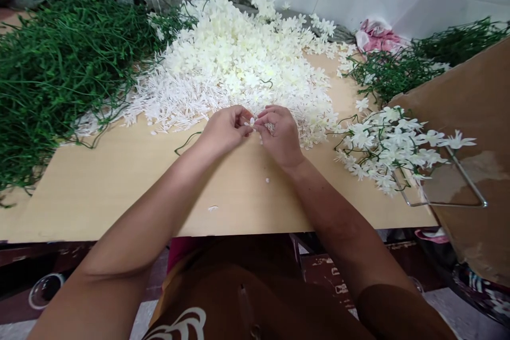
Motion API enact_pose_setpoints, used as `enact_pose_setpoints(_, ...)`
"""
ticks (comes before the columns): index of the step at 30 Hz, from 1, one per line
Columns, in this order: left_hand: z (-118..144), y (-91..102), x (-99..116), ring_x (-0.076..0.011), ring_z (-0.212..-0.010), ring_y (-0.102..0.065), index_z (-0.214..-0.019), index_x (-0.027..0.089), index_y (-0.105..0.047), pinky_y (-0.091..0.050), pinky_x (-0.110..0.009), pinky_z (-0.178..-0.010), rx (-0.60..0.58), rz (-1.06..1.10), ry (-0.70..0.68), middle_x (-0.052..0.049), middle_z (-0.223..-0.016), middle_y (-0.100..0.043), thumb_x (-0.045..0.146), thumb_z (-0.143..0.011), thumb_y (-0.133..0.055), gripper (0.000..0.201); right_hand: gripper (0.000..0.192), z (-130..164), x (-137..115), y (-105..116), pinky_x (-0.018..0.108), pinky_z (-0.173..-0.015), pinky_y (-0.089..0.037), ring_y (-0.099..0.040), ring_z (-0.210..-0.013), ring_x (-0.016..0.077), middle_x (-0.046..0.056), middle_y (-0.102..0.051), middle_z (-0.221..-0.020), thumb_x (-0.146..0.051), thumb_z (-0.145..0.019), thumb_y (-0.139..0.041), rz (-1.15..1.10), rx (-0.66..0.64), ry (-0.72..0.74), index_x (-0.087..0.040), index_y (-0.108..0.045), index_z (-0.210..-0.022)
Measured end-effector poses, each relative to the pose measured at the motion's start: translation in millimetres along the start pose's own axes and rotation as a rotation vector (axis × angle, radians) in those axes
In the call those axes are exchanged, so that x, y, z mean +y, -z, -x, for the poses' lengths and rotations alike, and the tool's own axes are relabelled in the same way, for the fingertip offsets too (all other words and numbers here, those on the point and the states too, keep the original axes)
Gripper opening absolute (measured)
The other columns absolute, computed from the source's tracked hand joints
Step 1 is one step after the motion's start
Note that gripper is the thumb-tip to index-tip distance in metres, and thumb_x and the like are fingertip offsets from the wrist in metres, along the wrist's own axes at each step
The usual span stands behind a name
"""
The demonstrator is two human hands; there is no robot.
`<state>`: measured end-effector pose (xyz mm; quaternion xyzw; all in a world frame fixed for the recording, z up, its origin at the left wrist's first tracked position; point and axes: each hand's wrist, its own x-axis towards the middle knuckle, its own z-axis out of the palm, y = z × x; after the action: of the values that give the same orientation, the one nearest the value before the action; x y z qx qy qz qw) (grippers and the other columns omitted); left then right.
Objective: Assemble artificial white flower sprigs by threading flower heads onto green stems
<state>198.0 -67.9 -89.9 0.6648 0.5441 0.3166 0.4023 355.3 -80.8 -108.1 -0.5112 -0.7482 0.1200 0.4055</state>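
Head view of a workbench during hand assembly of artificial flowers. The left hand (223, 130) and right hand (279, 133) meet at the centre of the table (119, 191), fingertips touching; between them they pinch a small white blossom (252, 122), both grips narrow, thumb against forefinger. A thin green stem (187, 141) curls on the board just beside the left wrist and runs toward the left hand; whether that hand holds its end cannot be told. Directly behind the hands lies the heap of loose white blossoms (239, 58), its near edge touching the knuckles. A mass of bare green stems (59, 69) fills the left of the table; finished flower sprays (390, 146) rest at the right, partly over a wire rack (446, 202) and against a cardboard sheet (470, 133). Two white fragments (213, 207) lie on the bare board near its front edge. Likely faults from this position — the blossom is tiny and held only at the fingertips, so a slight slackening could drop it into the heap or off the front edge; pressing it off-axis could bend the stem or split the petal base; the hands' closeness to the heap could scatter loose pieces.
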Motion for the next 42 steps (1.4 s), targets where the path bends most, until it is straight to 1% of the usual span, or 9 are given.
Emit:
enact_pose_setpoints(7,8.5,3.2,9.1,-0.0139,-0.071,-0.059,-0.095,0.016,-0.065,-0.045,-0.027,-0.068,-0.022,-0.153,-0.084,-0.001,-0.075,-0.067,0.015,-0.073,-0.057,0.024,0.014,-0.4,-0.9,-1.1,0.043,-0.100,-0.047,-0.061,-0.105,0.0230,0.004,-0.069,-0.091,-0.010,-0.076,-0.064,-0.132,-0.022,-0.078,-0.021,-0.061,-0.067)
enact_pose_setpoints(11,13.0,7.8,11.5,-0.0156,-0.078,-0.063,-0.102,0.017,-0.066,-0.047,-0.029,-0.076,-0.017,-0.103,-0.131,-0.003,-0.082,-0.071,0.017,-0.076,-0.058,0.027,0.008,0.3,-1.6,1.3,0.037,-0.085,-0.053,-0.065,-0.091,0.0186,0.004,-0.069,-0.091,-0.017,-0.075,-0.067,-0.485,-0.062,-0.258,-0.020,-0.061,-0.070)
enact_pose_setpoints(15,19.1,13.8,11.1,-0.0160,-0.080,-0.066,-0.108,0.016,-0.064,-0.049,-0.030,-0.080,-0.057,0.000,-0.147,-0.006,-0.090,-0.073,0.018,-0.079,-0.056,0.030,0.011,-1.3,-0.6,5.4,0.030,-0.068,-0.051,-0.059,-0.067,0.0123,-0.001,-0.066,-0.071,-0.023,-0.071,-0.072,-0.673,-0.079,-0.346,-0.020,-0.062,-0.069)
enact_pose_setpoints(19,22.6,15.5,8.5,-0.0155,-0.078,-0.063,-0.093,0.014,-0.068,-0.048,-0.030,-0.074,-0.033,-0.011,-0.161,-0.006,-0.088,-0.072,0.023,-0.080,-0.058,0.019,0.025,-3.0,-0.8,7.3,0.025,-0.057,-0.046,-0.053,-0.056,0.0084,-0.003,-0.063,-0.061,-0.036,-0.063,-0.080,-0.801,-0.141,-0.430,-0.018,-0.063,-0.068)
enact_pose_setpoints(25,22.1,9.2,6.7,-0.0126,-0.069,-0.058,-0.081,0.014,-0.066,-0.043,-0.026,-0.064,0.052,-0.008,-0.163,-0.003,-0.076,-0.068,0.023,-0.077,-0.059,0.012,0.041,-2.8,-2.9,3.7,0.020,-0.049,-0.042,-0.056,-0.056,0.0071,-0.004,-0.064,-0.061,-0.048,-0.053,-0.085,-0.929,-0.187,-0.477,-0.018,-0.061,-0.067)
enact_pose_setpoints(32,23.0,8.4,7.9,-0.0128,-0.068,-0.057,-0.081,0.014,-0.067,-0.042,-0.026,-0.064,0.042,-0.062,-0.166,-0.002,-0.072,-0.067,0.024,-0.079,-0.055,0.015,0.046,-3.1,-8.2,1.5,0.020,-0.054,-0.044,-0.052,-0.055,0.0055,-0.007,-0.059,-0.059,-0.048,-0.051,-0.086,-0.987,-0.206,-0.439,-0.021,-0.061,-0.078)
enact_pose_setpoints(37,45.4,34.1,13.2,-0.0174,-0.079,-0.061,-0.089,0.016,-0.070,-0.043,-0.030,-0.072,0.026,-0.397,-0.225,-0.005,-0.084,-0.070,0.026,-0.085,-0.050,0.023,0.039,-0.9,-7.0,5.9,0.020,-0.052,-0.040,-0.048,-0.055,0.0052,-0.005,-0.057,-0.060,-0.049,-0.058,-0.084,-0.932,-0.215,-0.396,-0.019,-0.062,-0.070)
enact_pose_setpoints(40,70.5,61.8,5.1,-0.0219,-0.092,-0.061,-0.098,0.020,-0.070,-0.042,-0.035,-0.081,-0.133,-0.660,-0.295,-0.008,-0.098,-0.069,0.024,-0.086,-0.047,0.026,0.035,-0.6,-1.8,7.4,0.020,-0.052,-0.040,-0.050,-0.057,0.0056,-0.005,-0.058,-0.061,-0.047,-0.062,-0.082,-0.960,-0.199,-0.395,-0.019,-0.063,-0.070)
enact_pose_setpoints(42,85.2,76.7,-4.5,-0.0237,-0.099,-0.060,-0.102,0.023,-0.068,-0.041,-0.036,-0.085,-0.210,-0.769,-0.269,-0.008,-0.107,-0.068,0.025,-0.085,-0.051,0.024,0.032,0.2,-1.8,7.0,0.020,-0.055,-0.043,-0.053,-0.059,0.0060,-0.005,-0.058,-0.061,-0.045,-0.065,-0.081,-1.006,-0.220,-0.404,-0.019,-0.063,-0.071)
